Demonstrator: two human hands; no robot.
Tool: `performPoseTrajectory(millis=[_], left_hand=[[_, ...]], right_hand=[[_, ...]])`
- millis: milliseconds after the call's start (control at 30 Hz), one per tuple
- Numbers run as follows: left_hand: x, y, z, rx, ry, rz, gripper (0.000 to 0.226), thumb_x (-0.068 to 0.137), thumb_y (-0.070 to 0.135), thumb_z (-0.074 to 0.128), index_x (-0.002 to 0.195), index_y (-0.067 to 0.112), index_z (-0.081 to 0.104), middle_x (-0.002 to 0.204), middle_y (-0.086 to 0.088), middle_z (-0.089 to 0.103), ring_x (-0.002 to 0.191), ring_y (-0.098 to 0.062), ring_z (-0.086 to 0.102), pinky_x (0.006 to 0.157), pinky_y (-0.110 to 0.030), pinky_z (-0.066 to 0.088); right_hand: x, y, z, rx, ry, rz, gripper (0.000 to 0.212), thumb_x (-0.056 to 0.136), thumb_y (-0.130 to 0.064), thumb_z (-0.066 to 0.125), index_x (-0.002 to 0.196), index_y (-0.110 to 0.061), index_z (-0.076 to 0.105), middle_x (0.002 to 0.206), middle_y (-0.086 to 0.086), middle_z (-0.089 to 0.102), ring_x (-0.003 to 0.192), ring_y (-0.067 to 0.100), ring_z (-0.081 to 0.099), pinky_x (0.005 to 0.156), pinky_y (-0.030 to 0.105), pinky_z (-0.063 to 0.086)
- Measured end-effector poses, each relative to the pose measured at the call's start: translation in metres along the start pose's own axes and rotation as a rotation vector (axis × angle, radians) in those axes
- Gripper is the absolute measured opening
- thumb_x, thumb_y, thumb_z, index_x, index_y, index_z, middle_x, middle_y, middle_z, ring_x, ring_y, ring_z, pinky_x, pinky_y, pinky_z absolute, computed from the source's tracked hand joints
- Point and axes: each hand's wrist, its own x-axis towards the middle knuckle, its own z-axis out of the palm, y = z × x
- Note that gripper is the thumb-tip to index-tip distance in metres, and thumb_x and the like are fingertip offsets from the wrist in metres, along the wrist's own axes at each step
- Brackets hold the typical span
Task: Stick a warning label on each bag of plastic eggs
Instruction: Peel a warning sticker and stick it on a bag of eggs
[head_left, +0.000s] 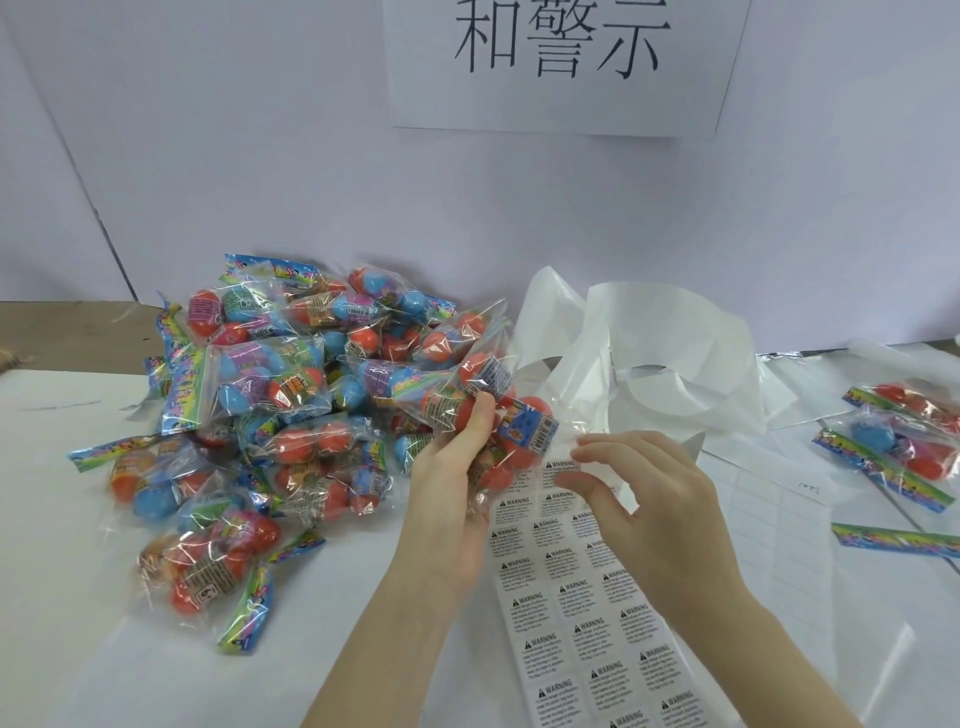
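Fingers of our left hand (457, 467) curl round a bag (488, 415); our right hand (644, 493) pinches a label (563, 465) off the sheet (587, 613).

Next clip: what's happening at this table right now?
A person is labelling bags of plastic eggs. The left hand grips one bag over the sheet of warning labels, while the right hand has its fingers at the sheet's top edge, apparently peeling a label. A large pile of bags lies to the left; a few bags sit apart on the right.
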Motion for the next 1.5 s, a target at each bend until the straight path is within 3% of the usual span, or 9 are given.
performPoseTrajectory(millis=[433,600,767,1033,1200,1367,1433,1500], left_hand=[[-0.001,-0.002,0.001,-0.009,0.036,0.024,0.062,0.065,0.035,0.065,0.115,-0.002,0.062,0.098,-0.011,0.071,0.074,-0.015,0.067,0.067,-0.022,0.055],[-0.001,-0.002,0.002,-0.021,0.032,0.044,0.059,0.067,0.034,0.065,0.114,-0.002,0.063,0.096,-0.011,0.071,0.072,-0.014,0.068,0.064,-0.021,0.056],[-0.001,-0.003,0.001,-0.014,0.031,0.049,0.059,0.068,0.034,0.064,0.115,-0.001,0.063,0.106,-0.014,0.070,0.081,-0.016,0.067,0.074,-0.025,0.055],[-0.001,-0.004,0.001,-0.024,0.045,0.076,0.057,0.066,0.034,0.066,0.111,-0.002,0.064,0.090,-0.008,0.073,0.071,-0.013,0.069,0.067,-0.022,0.057],[-0.003,-0.005,0.002,-0.024,0.051,0.087,0.058,0.066,0.035,0.066,0.111,-0.001,0.064,0.094,-0.010,0.072,0.075,-0.014,0.069,0.065,-0.023,0.056],[-0.002,-0.004,0.003,-0.049,0.058,0.109,0.057,0.068,0.032,0.065,0.113,-0.003,0.063,0.099,-0.013,0.071,0.076,-0.015,0.069,0.067,-0.023,0.058],[-0.003,-0.004,0.003,-0.043,0.059,0.127,0.052,0.069,0.031,0.065,0.110,-0.002,0.064,0.096,-0.011,0.073,0.076,-0.014,0.069,0.067,-0.022,0.058],[-0.003,-0.004,0.003,-0.029,0.062,0.149,0.041,0.071,0.029,0.064,0.100,0.000,0.067,0.086,-0.007,0.074,0.073,-0.013,0.071,0.061,-0.021,0.056]], right_hand=[[0.000,0.000,0.000,-0.129,0.011,-0.068,0.015,0.070,-0.014,0.081,0.075,-0.007,0.069,0.082,0.002,0.071,0.076,0.023,0.066,0.068,0.033,0.052],[0.000,-0.002,0.000,-0.152,0.009,-0.066,0.013,0.072,-0.017,0.078,0.076,-0.008,0.070,0.084,0.001,0.071,0.078,0.023,0.064,0.073,0.028,0.045],[0.000,-0.004,0.000,-0.161,-0.022,-0.053,0.018,0.068,-0.012,0.083,0.078,-0.006,0.069,0.085,0.002,0.070,0.080,0.026,0.064,0.075,0.030,0.042],[-0.001,-0.004,0.002,-0.171,-0.026,-0.050,0.015,0.072,-0.009,0.077,0.078,-0.005,0.064,0.082,0.004,0.065,0.081,0.023,0.056,0.075,0.031,0.039],[-0.002,-0.008,0.004,-0.173,0.034,-0.013,0.016,0.071,-0.004,0.079,0.073,-0.005,0.064,0.078,0.007,0.059,0.075,0.016,0.039,0.070,0.026,0.035],[-0.003,-0.012,0.003,-0.016,-0.038,0.045,0.011,0.075,-0.011,0.070,0.074,-0.009,0.059,0.077,-0.001,0.060,0.074,0.019,0.054,0.078,0.016,0.035],[-0.002,-0.014,0.001,0.023,-0.087,0.066,0.008,0.075,-0.012,0.065,0.074,-0.011,0.057,0.080,-0.003,0.062,0.078,0.017,0.058,0.092,0.005,0.025],[-0.002,-0.014,-0.002,0.097,-0.156,0.109,0.006,0.079,-0.013,0.060,0.077,-0.015,0.054,0.086,-0.004,0.064,0.086,0.011,0.056,0.094,0.000,0.019]])
